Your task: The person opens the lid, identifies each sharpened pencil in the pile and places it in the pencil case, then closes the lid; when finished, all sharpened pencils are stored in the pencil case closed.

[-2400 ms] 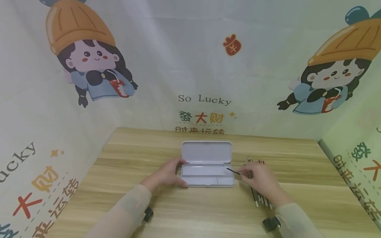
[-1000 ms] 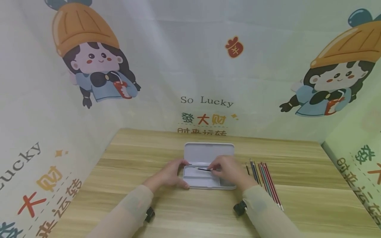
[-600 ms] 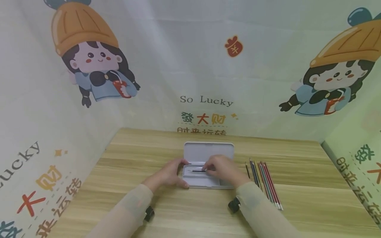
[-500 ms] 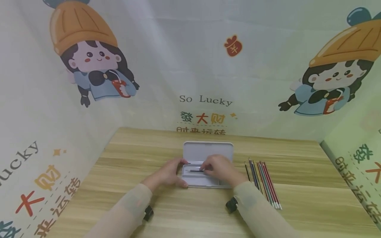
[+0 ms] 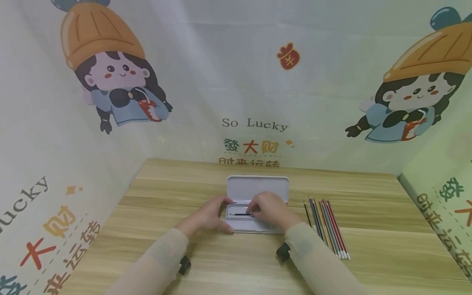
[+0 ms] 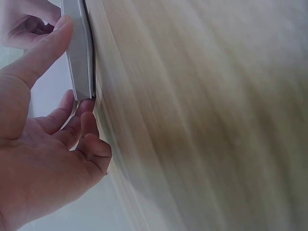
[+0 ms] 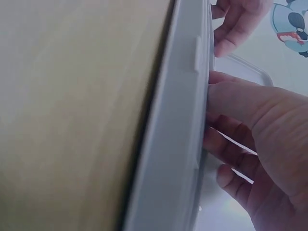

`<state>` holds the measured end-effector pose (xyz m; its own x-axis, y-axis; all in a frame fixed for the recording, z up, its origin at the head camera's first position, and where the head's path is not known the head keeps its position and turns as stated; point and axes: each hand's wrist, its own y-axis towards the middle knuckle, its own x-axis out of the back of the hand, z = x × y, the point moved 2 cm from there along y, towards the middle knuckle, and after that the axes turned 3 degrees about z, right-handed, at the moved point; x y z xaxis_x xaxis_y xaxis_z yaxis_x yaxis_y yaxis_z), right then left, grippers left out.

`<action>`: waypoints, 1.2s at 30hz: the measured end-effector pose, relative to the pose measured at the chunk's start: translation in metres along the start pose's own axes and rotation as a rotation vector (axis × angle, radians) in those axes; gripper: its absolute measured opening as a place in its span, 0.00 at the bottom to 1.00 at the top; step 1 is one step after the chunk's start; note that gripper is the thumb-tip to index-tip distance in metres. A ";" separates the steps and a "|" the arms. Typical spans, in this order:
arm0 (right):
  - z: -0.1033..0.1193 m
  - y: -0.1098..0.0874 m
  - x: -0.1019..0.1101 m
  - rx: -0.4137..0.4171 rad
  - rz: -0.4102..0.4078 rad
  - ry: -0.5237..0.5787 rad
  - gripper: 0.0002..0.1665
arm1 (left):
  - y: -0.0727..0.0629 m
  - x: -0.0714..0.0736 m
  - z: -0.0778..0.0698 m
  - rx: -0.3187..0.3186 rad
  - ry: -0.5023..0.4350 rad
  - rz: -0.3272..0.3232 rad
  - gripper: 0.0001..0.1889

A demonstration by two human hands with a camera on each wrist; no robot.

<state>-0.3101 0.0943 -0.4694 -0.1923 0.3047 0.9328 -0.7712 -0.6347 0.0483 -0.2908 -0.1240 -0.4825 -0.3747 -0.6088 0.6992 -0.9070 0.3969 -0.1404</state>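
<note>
A white pencil case (image 5: 250,224) stands on the table with its lid (image 5: 239,188) raised at the back. Its left end is held by my left hand (image 5: 206,215), thumb at the front corner and fingers behind. In the left wrist view the thumb presses the rim of the case (image 6: 79,57). My right hand (image 5: 272,208) reaches over the case and pinches a dark pencil (image 5: 240,214), which lies lengthwise in the long rear compartment. The pencil's right part is hidden by the fingers. In the right wrist view, the case's front wall (image 7: 168,144) hides the fingertips.
To the right of the case several pencils (image 5: 326,225) lie side by side, dark, yellow, green and red. The wooden table (image 5: 177,176) meets a printed cloth (image 5: 199,82) at its back and sides.
My right hand has carried the dark pencil leftward from the case's right end, brought it down into the rear compartment and turned it lengthwise. The left hand has kept its hold on the case.
</note>
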 end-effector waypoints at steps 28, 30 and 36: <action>-0.034 -0.072 0.021 -0.196 -0.157 0.096 0.07 | -0.001 -0.003 0.004 -0.025 0.017 -0.014 0.46; -0.039 -0.080 0.022 -0.196 -0.163 0.078 0.07 | 0.000 -0.003 0.004 -0.025 0.017 -0.017 0.45; -0.051 -0.102 0.026 -0.227 -0.211 0.087 0.08 | 0.002 -0.003 0.003 -0.019 0.023 -0.019 0.45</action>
<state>-0.2672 0.2027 -0.4683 -0.0574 0.4785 0.8762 -0.9135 -0.3793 0.1473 -0.2918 -0.1237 -0.4866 -0.3530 -0.6006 0.7174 -0.9099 0.3989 -0.1138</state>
